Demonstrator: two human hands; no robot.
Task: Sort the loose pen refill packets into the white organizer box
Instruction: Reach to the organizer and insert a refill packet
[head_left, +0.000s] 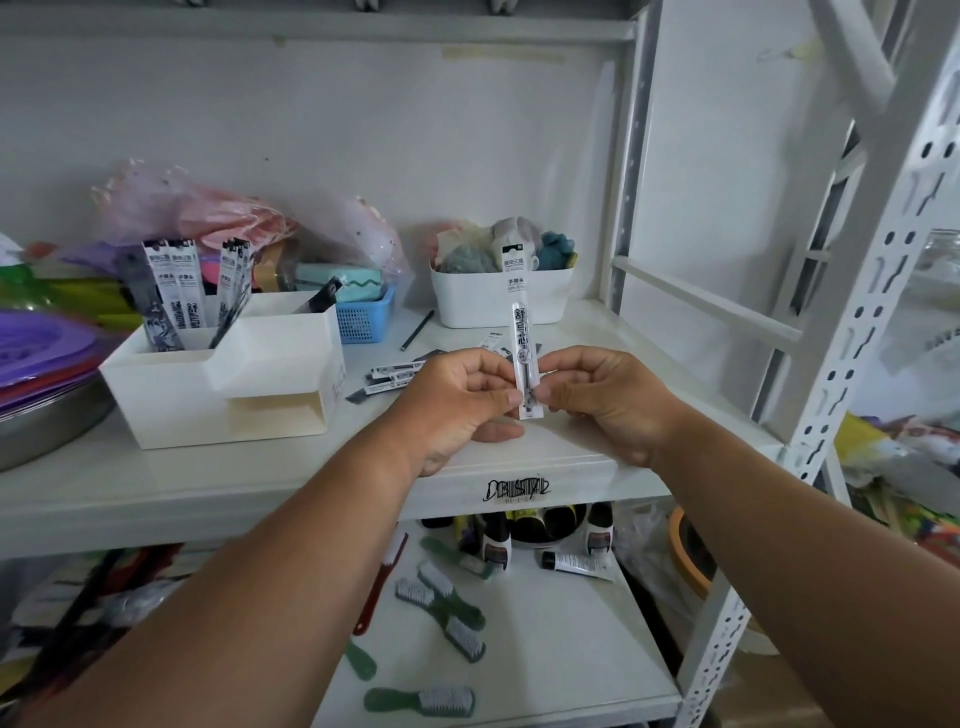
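Refill packet (521, 332) glossy clear plastic; organizer box (228, 387) matt white plastic; shelf (156, 493) smooth.

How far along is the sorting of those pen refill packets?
Partway. Several packets already stand in the white organizer box. One refill packet is held upright, pinched by the left hand and right hand. A few loose packets still lie on the shelf behind the hands.

Bare shelf (597, 332) lies open between the white organizer box (223, 384) and white bin (498, 299); loose packets (387, 382) and a pencil (417, 329) clutter the middle
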